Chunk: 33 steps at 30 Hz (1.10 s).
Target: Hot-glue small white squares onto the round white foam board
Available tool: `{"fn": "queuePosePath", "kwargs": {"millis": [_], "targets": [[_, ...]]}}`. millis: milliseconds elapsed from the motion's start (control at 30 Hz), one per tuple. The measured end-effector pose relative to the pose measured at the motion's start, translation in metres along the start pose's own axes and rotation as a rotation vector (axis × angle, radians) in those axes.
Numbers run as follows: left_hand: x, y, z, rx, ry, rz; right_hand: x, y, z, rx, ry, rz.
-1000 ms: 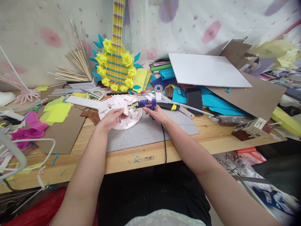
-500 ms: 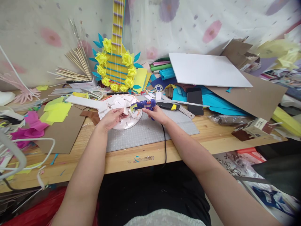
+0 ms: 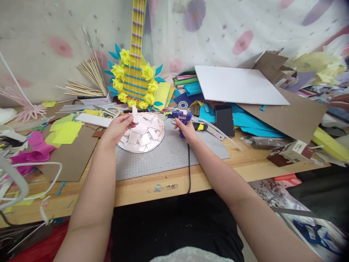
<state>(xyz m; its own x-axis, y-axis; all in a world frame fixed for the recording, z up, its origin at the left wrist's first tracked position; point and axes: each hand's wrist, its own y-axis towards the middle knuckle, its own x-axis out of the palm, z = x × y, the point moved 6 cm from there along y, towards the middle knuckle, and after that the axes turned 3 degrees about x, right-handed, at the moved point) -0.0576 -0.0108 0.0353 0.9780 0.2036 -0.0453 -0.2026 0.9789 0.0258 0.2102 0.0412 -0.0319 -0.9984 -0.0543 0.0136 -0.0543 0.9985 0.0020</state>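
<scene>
Between the fingertips of my left hand (image 3: 120, 128) is a small white foam-board piece (image 3: 134, 114), raised above a round white board (image 3: 154, 146). Overlapping white pieces (image 3: 144, 138) cover much of that disc, and an orange line curves along its right rim. My right hand (image 3: 185, 130) is wrapped round the handle of a blue hot glue gun (image 3: 183, 116). Its nozzle points left, to the right of the disc, and a black cord hangs down from it over the table edge. The disc rests on a grey cutting mat (image 3: 174, 160).
Behind the disc stands a yellow guitar model (image 3: 136, 78) with paper roses. Right of the glue gun lie a utility knife (image 3: 200, 126), a metal ruler (image 3: 215, 133) and a phone (image 3: 225, 120). Scissors (image 3: 110, 112) and a white strip (image 3: 92, 119) lie left. At the far right edge another person's hand shows.
The glue gun has moved right, away from the white piece. My left hand has drawn back left, lifting the piece and turning it upright, which uncovers more of the disc.
</scene>
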Motion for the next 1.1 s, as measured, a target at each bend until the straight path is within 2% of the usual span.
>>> {"fn": "queuePosePath", "kwargs": {"millis": [67, 167, 267, 367, 600, 767, 1100], "targets": [[-0.001, 0.013, 0.013, 0.090, 0.277, 0.004, -0.003, 0.003, 0.002, 0.011, 0.011, 0.023], [0.014, 0.032, 0.025, 0.202, 0.776, -0.131, -0.001, 0.003, 0.004, 0.016, 0.001, 0.006], [0.030, 0.046, 0.023, 0.202, 1.255, -0.229, 0.001, 0.001, 0.005, 0.019, -0.049, -0.021], [0.040, 0.050, 0.020, 0.171, 1.495, -0.266, 0.003, -0.001, 0.003, 0.000, -0.078, -0.035], [0.055, 0.045, 0.016, 0.176, 1.585, -0.336, 0.004, -0.002, 0.002, 0.015, -0.056, -0.049], [0.060, 0.047, 0.007, 0.235, 1.641, -0.388, 0.003, -0.001, 0.004, 0.011, -0.051, -0.047], [0.056, 0.051, -0.003, 0.166, 1.544, -0.329, 0.003, -0.001, 0.003, 0.004, -0.074, -0.047]]}}
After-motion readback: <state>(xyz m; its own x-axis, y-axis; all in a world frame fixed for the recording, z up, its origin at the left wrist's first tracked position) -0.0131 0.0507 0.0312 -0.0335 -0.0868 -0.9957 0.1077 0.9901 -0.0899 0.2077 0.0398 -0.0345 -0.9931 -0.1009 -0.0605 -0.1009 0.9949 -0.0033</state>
